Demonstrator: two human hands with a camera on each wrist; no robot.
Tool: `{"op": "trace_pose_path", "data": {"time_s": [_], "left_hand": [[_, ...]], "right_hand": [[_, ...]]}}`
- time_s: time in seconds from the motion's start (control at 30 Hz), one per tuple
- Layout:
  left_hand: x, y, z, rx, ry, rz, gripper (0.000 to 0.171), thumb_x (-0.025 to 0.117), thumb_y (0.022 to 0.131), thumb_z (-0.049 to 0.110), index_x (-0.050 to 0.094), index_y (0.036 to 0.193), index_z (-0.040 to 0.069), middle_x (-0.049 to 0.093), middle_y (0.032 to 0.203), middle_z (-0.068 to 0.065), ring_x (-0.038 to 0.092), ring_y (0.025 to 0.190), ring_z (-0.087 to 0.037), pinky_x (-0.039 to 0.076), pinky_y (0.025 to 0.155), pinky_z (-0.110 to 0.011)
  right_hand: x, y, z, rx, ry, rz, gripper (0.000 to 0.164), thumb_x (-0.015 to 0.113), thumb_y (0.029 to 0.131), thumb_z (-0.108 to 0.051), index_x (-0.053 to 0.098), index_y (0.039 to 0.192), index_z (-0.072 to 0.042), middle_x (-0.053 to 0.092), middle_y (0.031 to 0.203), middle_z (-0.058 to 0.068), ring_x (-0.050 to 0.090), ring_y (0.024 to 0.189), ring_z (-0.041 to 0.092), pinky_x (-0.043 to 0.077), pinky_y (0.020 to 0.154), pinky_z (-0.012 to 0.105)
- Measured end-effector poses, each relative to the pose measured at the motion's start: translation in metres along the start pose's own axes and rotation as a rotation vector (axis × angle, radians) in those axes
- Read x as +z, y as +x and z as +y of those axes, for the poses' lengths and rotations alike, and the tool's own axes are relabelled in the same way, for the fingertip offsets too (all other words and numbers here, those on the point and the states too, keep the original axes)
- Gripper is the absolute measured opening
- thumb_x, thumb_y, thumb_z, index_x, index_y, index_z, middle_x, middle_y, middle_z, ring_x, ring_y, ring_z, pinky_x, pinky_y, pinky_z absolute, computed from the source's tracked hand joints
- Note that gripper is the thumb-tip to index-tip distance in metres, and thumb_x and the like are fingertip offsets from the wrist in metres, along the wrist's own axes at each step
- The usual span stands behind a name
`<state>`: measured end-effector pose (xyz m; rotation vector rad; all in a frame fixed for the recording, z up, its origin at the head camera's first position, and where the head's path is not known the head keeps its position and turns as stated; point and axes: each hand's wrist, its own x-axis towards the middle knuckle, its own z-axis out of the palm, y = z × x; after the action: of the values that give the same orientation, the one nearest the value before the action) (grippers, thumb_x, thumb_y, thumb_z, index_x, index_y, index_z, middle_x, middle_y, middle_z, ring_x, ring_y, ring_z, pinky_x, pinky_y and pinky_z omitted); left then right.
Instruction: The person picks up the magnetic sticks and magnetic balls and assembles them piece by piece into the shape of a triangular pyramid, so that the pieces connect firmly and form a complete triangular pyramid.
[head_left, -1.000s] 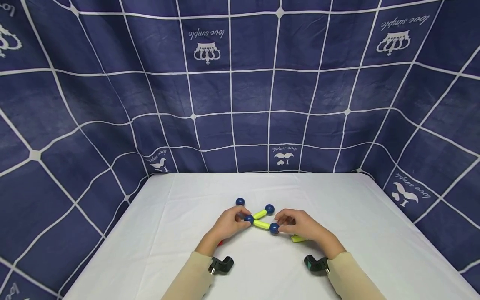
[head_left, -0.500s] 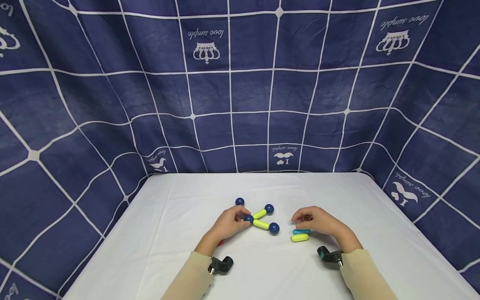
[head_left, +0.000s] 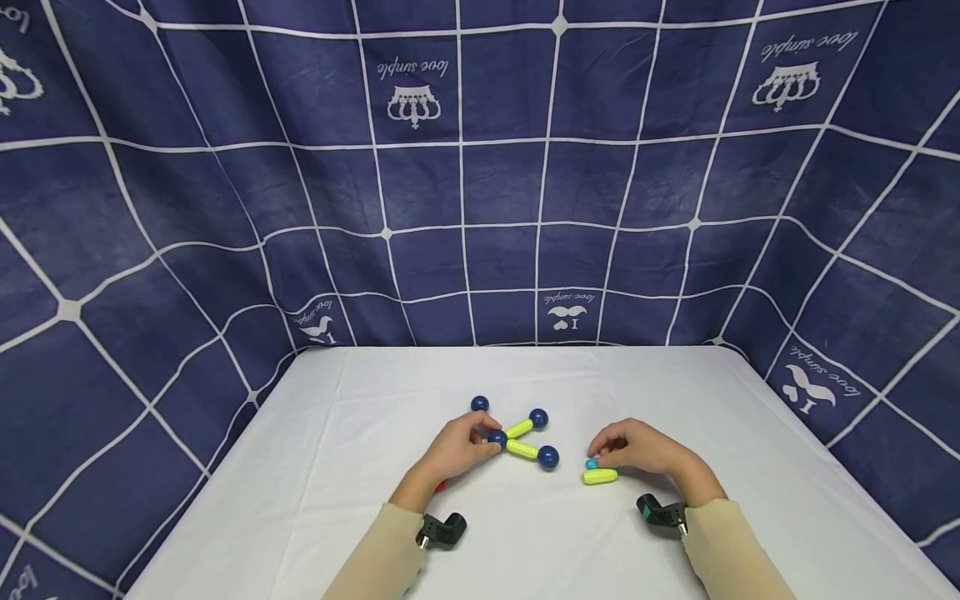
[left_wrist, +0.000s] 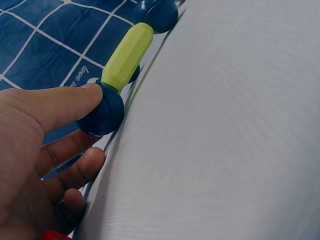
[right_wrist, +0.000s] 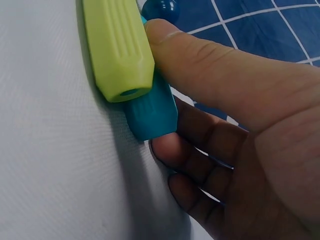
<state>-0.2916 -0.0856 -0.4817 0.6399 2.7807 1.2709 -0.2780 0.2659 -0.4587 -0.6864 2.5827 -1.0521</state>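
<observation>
A V-shaped build of two yellow-green magnetic rods [head_left: 522, 450] and dark blue balls [head_left: 548, 457] lies on the white table. My left hand [head_left: 454, 446] pinches the ball at its corner [left_wrist: 107, 112], thumb on top. To the right, my right hand [head_left: 639, 446] pinches a light blue magnetic rod [right_wrist: 154, 112] between thumb and fingers. Right beside it lies a loose yellow-green rod [right_wrist: 119, 50], overlapping the light blue one in the right wrist view. In the head view, fingers hide most of the light blue rod.
A single dark blue ball [head_left: 480, 403] sits behind my left hand. Part of a red piece [head_left: 440, 486] shows beside the left wrist, mostly hidden. A blue checked cloth [head_left: 502, 183] hangs behind and beside the white table [head_left: 375, 383].
My right hand has left the ball at the build's near right end, moved right to the loose rods and taken hold of the light blue one. The left hand stays put.
</observation>
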Motion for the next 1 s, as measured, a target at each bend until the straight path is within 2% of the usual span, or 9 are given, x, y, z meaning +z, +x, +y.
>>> {"op": "trace_pose_path", "data": {"time_s": [0.3, 0.47, 0.67, 0.83, 1.0], "left_hand": [[-0.001, 0.0, 0.001, 0.0, -0.002, 0.001, 0.026, 0.078, 0.087, 0.024, 0.069, 0.112, 0.024, 0.067, 0.099, 0.003, 0.051, 0.072, -0.009, 0.042, 0.062, -0.023], [0.0, 0.0, 0.001, -0.006, 0.001, 0.0, 0.026, 0.077, 0.087, 0.024, 0.069, 0.112, 0.024, 0.067, 0.097, 0.004, 0.051, 0.072, -0.009, 0.042, 0.062, -0.023], [0.0, -0.001, 0.0, -0.002, -0.004, 0.0, 0.026, 0.078, 0.087, 0.024, 0.069, 0.111, 0.024, 0.068, 0.1, 0.003, 0.051, 0.072, -0.009, 0.042, 0.061, -0.023], [0.0, -0.001, 0.0, -0.006, -0.006, -0.001, 0.026, 0.077, 0.087, 0.024, 0.069, 0.112, 0.024, 0.069, 0.101, 0.003, 0.051, 0.072, -0.009, 0.042, 0.062, -0.023], [-0.001, -0.001, 0.001, -0.01, -0.008, -0.002, 0.026, 0.077, 0.087, 0.024, 0.069, 0.112, 0.025, 0.069, 0.102, 0.003, 0.051, 0.072, -0.01, 0.042, 0.062, -0.024]], "right_hand": [[0.003, 0.001, -0.002, 0.013, -0.055, 0.042, 0.012, 0.075, 0.089, -0.029, 0.076, 0.095, -0.02, 0.068, 0.092, -0.005, 0.055, 0.083, 0.008, 0.045, 0.076, 0.023], [0.005, 0.001, -0.003, 0.02, -0.048, 0.064, 0.013, 0.075, 0.089, -0.03, 0.073, 0.095, -0.018, 0.066, 0.089, -0.005, 0.053, 0.082, 0.008, 0.044, 0.075, 0.022], [0.009, 0.003, -0.005, -0.012, -0.034, 0.103, 0.012, 0.074, 0.09, -0.027, 0.072, 0.096, -0.017, 0.067, 0.089, -0.004, 0.054, 0.079, 0.007, 0.044, 0.073, 0.021], [0.014, 0.007, -0.005, -0.013, -0.023, 0.181, 0.012, 0.075, 0.089, -0.025, 0.07, 0.096, -0.016, 0.063, 0.086, -0.004, 0.052, 0.076, 0.007, 0.043, 0.069, 0.022], [0.017, 0.011, -0.006, 0.005, -0.031, 0.303, 0.02, 0.073, 0.091, -0.021, 0.072, 0.109, -0.015, 0.06, 0.087, -0.004, 0.052, 0.079, 0.011, 0.044, 0.068, 0.022]]}}
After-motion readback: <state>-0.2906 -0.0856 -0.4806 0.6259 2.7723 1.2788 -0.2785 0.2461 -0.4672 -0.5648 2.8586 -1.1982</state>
